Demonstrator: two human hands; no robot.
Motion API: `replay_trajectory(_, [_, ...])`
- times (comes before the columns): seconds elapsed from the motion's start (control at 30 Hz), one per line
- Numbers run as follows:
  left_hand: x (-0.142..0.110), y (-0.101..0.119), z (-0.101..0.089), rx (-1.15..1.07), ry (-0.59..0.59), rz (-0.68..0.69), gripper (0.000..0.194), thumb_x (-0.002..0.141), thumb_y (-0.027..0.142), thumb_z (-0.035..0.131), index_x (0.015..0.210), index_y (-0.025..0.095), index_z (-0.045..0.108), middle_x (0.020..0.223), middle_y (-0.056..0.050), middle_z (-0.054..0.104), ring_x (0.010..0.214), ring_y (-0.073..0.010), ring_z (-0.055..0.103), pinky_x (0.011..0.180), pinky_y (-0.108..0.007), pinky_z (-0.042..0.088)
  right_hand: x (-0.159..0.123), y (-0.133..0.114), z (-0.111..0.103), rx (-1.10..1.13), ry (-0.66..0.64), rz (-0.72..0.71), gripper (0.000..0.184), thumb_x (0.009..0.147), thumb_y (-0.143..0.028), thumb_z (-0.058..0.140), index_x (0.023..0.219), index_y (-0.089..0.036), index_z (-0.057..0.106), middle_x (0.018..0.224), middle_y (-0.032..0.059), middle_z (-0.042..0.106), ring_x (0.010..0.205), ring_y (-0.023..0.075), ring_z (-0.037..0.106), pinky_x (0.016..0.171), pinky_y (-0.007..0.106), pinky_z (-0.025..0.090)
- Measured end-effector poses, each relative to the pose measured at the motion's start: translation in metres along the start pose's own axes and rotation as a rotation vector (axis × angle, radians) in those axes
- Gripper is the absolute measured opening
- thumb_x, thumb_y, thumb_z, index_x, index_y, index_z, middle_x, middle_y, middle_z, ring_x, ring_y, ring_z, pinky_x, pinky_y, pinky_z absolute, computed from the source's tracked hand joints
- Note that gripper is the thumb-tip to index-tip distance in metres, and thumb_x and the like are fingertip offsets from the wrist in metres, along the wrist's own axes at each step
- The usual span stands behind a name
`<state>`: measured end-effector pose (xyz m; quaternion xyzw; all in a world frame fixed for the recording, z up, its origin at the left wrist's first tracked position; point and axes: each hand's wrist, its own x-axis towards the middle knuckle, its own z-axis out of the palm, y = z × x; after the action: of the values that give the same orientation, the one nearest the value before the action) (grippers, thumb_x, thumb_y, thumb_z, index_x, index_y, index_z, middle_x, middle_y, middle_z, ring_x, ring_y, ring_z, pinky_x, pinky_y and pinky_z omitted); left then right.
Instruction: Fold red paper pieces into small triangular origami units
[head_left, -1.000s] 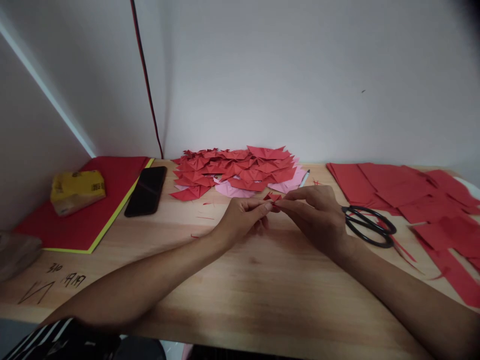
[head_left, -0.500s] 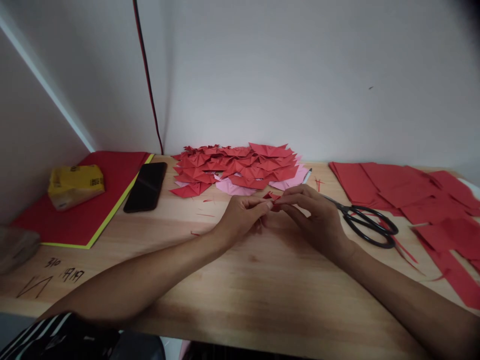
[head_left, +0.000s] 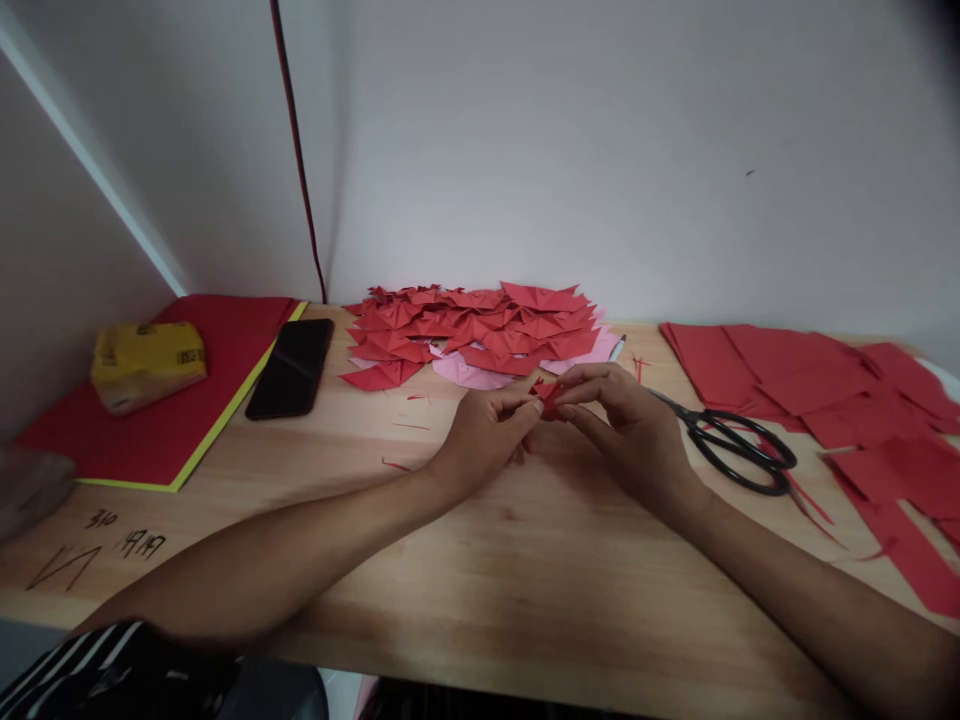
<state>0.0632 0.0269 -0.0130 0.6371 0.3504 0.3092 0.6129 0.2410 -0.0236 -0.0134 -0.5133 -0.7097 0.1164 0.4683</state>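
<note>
A small folded red paper piece point(head_left: 546, 394) is pinched between my two hands just above the wooden table point(head_left: 480, 580). My left hand point(head_left: 484, 430) grips it from the left with fingers closed. From the right, my right hand point(head_left: 626, 425) pinches the same piece with thumb and forefinger. Most of the piece is hidden by my fingers. Behind my hands lies a pile of several folded red paper shapes point(head_left: 472, 330) on pink paper point(head_left: 465, 372).
Black scissors point(head_left: 731, 440) lie just right of my right hand. Flat red paper sheets point(head_left: 817, 385) and cut scraps cover the right side. A black phone point(head_left: 291, 367), a red folder point(head_left: 161, 425) and a yellow tissue pack point(head_left: 146, 362) sit at the left. A pen point(head_left: 615, 349) lies by the pile.
My hands have stayed together on the red piece, working it slightly between the fingertips. The view has shifted a little; nothing else on the table has moved.
</note>
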Motion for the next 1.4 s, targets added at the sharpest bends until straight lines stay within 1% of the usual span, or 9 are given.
replay_trajectory(0.13, [-0.001,-0.001,0.0,0.055,0.021,0.083,0.03,0.088,0.029,0.052,0.064,0.015,0.06,0.052,0.003,0.054,0.046,-0.0064,0.047,0.049,-0.019,0.037,-0.001,0.003,0.003,0.087,0.02,0.105,0.005,0.089,-0.022,0.064,0.088,-0.023,0.068,0.102,0.0051,0.064,0.097,0.0184,0.061,0.085,0.033,0.048])
replay_trajectory(0.27, [-0.003,0.0,0.0,0.129,0.019,0.151,0.029,0.088,0.026,0.051,0.062,0.015,0.058,0.054,0.003,0.053,0.051,-0.0073,0.05,0.052,-0.019,0.038,0.0,0.003,0.005,0.207,-0.038,0.296,0.006,0.087,-0.027,0.064,0.086,-0.022,0.064,0.084,0.0018,0.066,0.075,0.0152,0.061,0.068,0.028,0.048])
replay_trajectory(0.37, [-0.004,0.002,0.0,0.181,0.015,0.17,0.028,0.089,0.025,0.049,0.065,0.014,0.06,0.057,0.003,0.052,0.052,-0.0073,0.049,0.054,-0.019,0.038,0.001,0.004,0.005,0.21,-0.059,0.355,0.01,0.084,-0.03,0.065,0.081,-0.021,0.062,0.076,0.001,0.065,0.066,0.014,0.058,0.059,0.026,0.045])
replay_trajectory(0.57, [-0.003,0.003,0.001,0.299,0.043,0.25,0.02,0.086,0.019,0.05,0.072,0.014,0.064,0.069,0.001,0.056,0.063,-0.0091,0.049,0.06,-0.021,0.038,0.003,0.004,0.007,0.247,-0.017,0.344,0.016,0.08,-0.031,0.07,0.082,-0.022,0.057,0.072,0.0001,0.061,0.063,0.0135,0.056,0.054,0.025,0.044])
replay_trajectory(0.77, [-0.003,0.003,0.003,0.308,0.051,0.216,0.013,0.083,0.02,0.057,0.082,0.014,0.068,0.073,0.0,0.061,0.063,-0.0096,0.05,0.06,-0.022,0.039,0.005,0.001,0.009,0.376,-0.064,0.375,0.021,0.079,-0.032,0.072,0.09,-0.022,0.057,0.077,0.001,0.065,0.07,0.015,0.064,0.059,0.026,0.052])
replay_trajectory(0.9, [-0.002,0.002,0.002,0.314,0.048,0.217,0.013,0.083,0.018,0.054,0.08,0.014,0.067,0.072,0.001,0.06,0.065,-0.01,0.05,0.061,-0.022,0.038,0.005,-0.002,0.006,0.292,-0.111,0.389,0.011,0.082,-0.029,0.067,0.081,-0.021,0.06,0.069,-0.0008,0.064,0.06,0.0125,0.059,0.052,0.023,0.046])
replay_trajectory(1.1, [-0.001,0.002,0.002,0.334,0.033,0.236,0.017,0.083,0.016,0.052,0.066,0.015,0.058,0.065,0.002,0.053,0.063,-0.0095,0.045,0.061,-0.022,0.034,0.005,-0.008,0.004,0.162,-0.128,0.348,0.015,0.084,-0.028,0.063,0.072,-0.02,0.058,0.06,-0.0029,0.057,0.053,0.0106,0.049,0.047,0.022,0.037])
replay_trajectory(1.23, [-0.001,0.003,0.001,0.353,0.019,0.223,0.023,0.084,0.018,0.051,0.061,0.016,0.054,0.06,0.003,0.049,0.059,-0.0094,0.043,0.058,-0.023,0.032,0.003,-0.007,0.004,0.118,-0.144,0.331,0.016,0.085,-0.031,0.062,0.074,-0.02,0.06,0.063,-0.002,0.058,0.054,0.0112,0.048,0.048,0.023,0.037])
replay_trajectory(1.4, [0.001,0.003,-0.003,0.23,-0.027,0.094,0.022,0.085,0.022,0.049,0.066,0.016,0.057,0.053,0.004,0.052,0.051,-0.0088,0.048,0.053,-0.021,0.036,0.003,-0.002,0.002,0.072,-0.195,0.273,0.027,0.093,-0.036,0.052,0.072,-0.021,0.057,0.065,-0.0013,0.057,0.059,0.0129,0.051,0.054,0.025,0.041])
